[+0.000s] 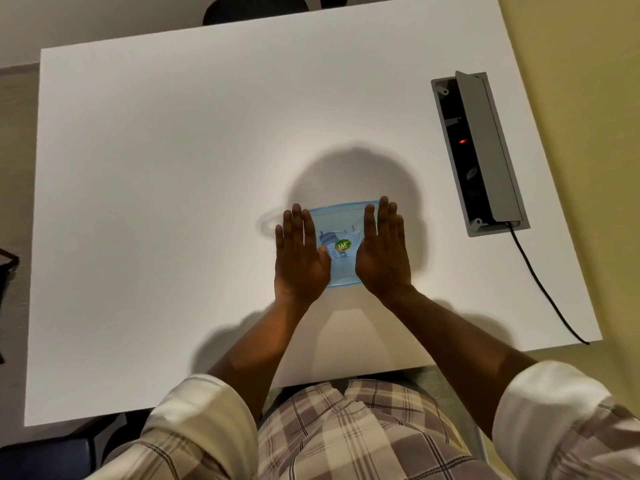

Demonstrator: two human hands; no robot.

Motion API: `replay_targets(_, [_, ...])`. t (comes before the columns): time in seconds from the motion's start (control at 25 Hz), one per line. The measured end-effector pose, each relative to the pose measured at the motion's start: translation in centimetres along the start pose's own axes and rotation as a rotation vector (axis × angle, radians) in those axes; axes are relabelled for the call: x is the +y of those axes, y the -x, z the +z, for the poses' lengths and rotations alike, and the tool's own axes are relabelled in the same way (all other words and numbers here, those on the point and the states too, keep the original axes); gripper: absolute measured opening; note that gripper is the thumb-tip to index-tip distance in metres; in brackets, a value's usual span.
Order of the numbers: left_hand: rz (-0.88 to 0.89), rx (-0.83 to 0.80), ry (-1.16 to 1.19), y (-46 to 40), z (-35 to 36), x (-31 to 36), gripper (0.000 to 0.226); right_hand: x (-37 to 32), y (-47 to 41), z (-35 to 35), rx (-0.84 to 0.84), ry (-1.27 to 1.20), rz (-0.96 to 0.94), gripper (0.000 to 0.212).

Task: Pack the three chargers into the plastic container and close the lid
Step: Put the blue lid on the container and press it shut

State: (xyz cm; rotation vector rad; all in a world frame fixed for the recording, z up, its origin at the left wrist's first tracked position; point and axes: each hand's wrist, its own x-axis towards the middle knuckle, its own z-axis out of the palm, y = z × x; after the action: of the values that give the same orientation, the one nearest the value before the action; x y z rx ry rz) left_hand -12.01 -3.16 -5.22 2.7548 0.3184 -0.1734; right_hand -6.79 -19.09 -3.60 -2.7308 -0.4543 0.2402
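Note:
A clear blue plastic container (341,220) sits on the white table with its blue lid (337,271) on top. A round green sticker (343,244) marks the lid. Through the lid I make out blurred charger shapes (327,241); their number is unclear. My left hand (299,256) lies flat on the lid's left side, fingers straight and together. My right hand (382,251) lies flat on the lid's right side in the same way. Both palms face down and cover the container's side edges.
The white table (173,202) stretches wide to the left and back. An open grey power socket box (479,150) is set into the table at the right, with a black cable (543,289) running to the front edge. A dark chair (256,8) stands behind the table.

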Motion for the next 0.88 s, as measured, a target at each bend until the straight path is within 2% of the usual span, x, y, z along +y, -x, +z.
replay_targets(0.32, [-0.006,-0.029,-0.016,-0.1,0.1,0.2,0.080,0.5,-0.5,0.7,-0.003,-0.055,0.041,0.073])
replay_targets(0.68, [0.055,0.109,0.052,0.1,0.7,-0.3,0.080,1.1,-0.5,2.0,0.065,-0.068,0.046,0.073])
replay_targets(0.88, [0.026,0.033,-0.063,-0.1,0.8,-0.4,0.084,1.3,-0.4,2.0,0.070,-0.058,0.022,0.073])
